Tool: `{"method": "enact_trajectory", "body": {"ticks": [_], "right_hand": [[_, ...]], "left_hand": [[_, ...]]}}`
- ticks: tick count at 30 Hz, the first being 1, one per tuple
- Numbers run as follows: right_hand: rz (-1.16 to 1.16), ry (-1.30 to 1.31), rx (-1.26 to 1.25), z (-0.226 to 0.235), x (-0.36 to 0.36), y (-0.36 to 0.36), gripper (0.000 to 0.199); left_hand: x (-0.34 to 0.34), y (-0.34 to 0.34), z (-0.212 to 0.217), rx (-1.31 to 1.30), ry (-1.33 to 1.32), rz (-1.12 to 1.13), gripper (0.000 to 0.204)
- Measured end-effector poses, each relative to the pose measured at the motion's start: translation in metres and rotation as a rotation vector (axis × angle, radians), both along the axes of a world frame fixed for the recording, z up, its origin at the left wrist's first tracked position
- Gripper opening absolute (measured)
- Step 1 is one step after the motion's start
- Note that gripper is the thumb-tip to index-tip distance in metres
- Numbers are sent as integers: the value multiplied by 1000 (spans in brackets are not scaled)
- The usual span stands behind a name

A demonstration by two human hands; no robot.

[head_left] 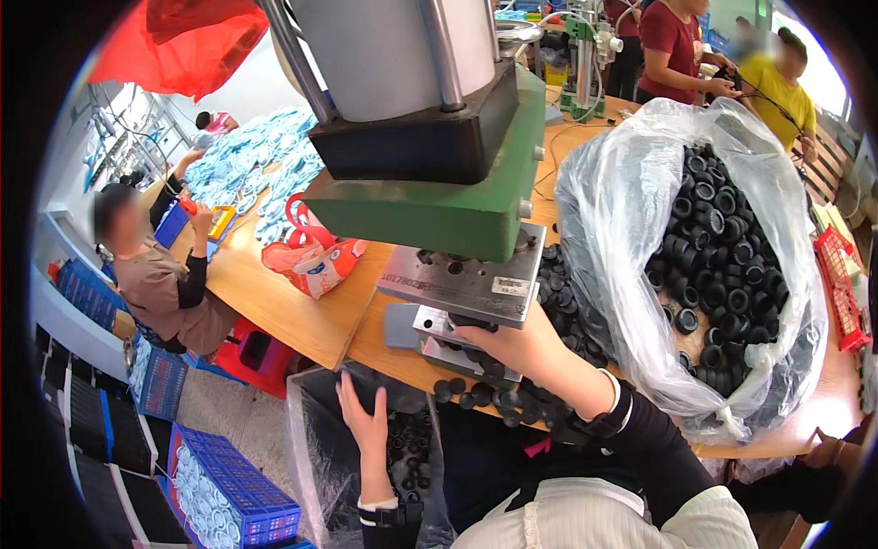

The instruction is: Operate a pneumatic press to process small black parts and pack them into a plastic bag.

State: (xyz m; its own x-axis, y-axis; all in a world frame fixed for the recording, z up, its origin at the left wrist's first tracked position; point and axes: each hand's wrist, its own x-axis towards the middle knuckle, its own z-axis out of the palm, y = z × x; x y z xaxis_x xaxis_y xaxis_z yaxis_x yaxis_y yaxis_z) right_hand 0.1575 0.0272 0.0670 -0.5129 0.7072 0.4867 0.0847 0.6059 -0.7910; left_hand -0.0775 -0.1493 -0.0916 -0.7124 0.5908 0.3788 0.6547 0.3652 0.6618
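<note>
My right hand point(517, 348) reaches up under the grey metal die block point(466, 288) of a green press machine point(439, 206), fingers curled at a small black round part there; whether it grips the part is hidden. My left hand point(361, 416) hangs open, palm up, over a clear plastic bag point(311, 457) that holds black round parts below the table edge. Loose black round parts point(494, 393) lie on the wooden table point(302, 306) in front of the press.
A big clear bag point(631, 220) full of black round caps sits at the right. A red and white bag point(315, 256) lies left of the press. A seated person point(160, 274) works at left; other people stand at the far right. Blue crates point(238, 485) stand on the floor.
</note>
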Motion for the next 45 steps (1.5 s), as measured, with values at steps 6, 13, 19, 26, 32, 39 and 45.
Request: {"method": "enact_trajectory", "body": {"ticks": [6,13,19,26,32,39,45], "right_hand": [[9,38,67,-7,46,-25,72],[-652,-313,-84,-35,229,30,31],[-226,-698,111,-85,288,85,55],[-575,-592,70,-64,294,74,51],[-587,-262,4,-21,268,10,60],[-93,15,-169,-6,166,-29,62],[-48,24,59,-23,59,-18,60]], "left_hand": [[-5,119,18,-204,337,-541,37],[-15,132,-8,-73,175,-629,31],[-3,123,6,-119,-150,-532,32],[69,105,80,395,-20,-737,72],[110,146,114,441,-369,-534,44],[109,123,105,276,-251,-437,33],[64,29,53,412,4,-302,41]]}}
